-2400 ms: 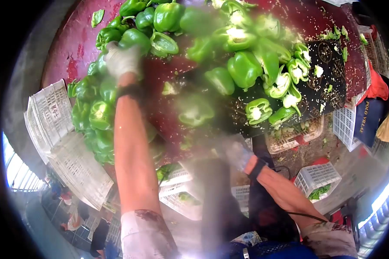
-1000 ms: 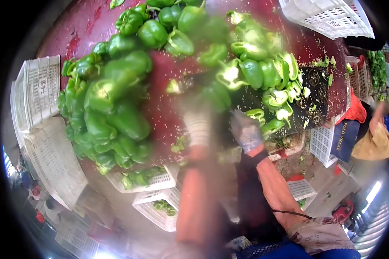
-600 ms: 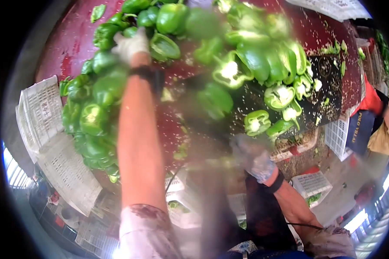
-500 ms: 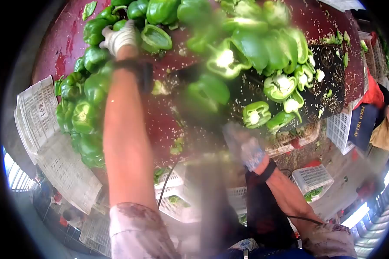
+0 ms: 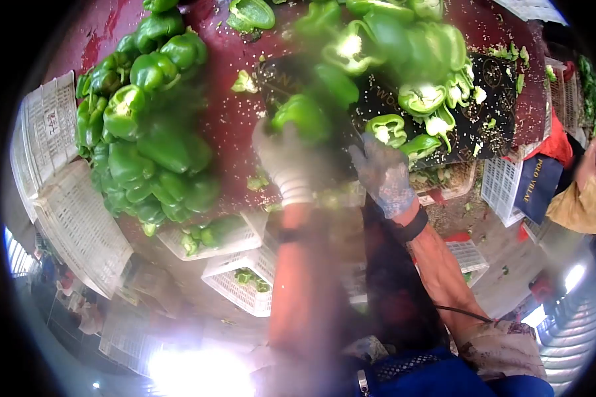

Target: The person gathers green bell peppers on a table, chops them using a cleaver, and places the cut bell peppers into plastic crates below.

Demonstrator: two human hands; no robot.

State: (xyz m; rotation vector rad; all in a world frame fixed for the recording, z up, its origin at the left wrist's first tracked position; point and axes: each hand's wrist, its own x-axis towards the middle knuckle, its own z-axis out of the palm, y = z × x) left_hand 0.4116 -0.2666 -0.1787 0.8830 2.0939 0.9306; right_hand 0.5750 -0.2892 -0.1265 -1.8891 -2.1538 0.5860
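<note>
My left hand (image 5: 281,162), in a pale knitted glove, is closed around a whole green bell pepper (image 5: 302,118) over the near edge of a black mat. The camera's blurred smear partly covers both. Close by on the right is my right hand (image 5: 383,175), in a stained bluish glove, with its fingers curled; whatever it grips is hidden in the blur. Beyond it lie cut pepper halves (image 5: 386,130) with pale seed cores. A large pile of whole green bell peppers (image 5: 155,145) fills the table's left side.
The dark red table (image 5: 235,162) and black mat (image 5: 503,126) are strewn with seeds. White plastic crates (image 5: 79,218) stand on the left, and another crate (image 5: 248,306) holds peppers below the edge. Another person's arm (image 5: 586,172) shows at the far right.
My left hand has come back from the far pepper pile with a green bell pepper, now beside my right hand. The view has shifted, showing more of the near pile.
</note>
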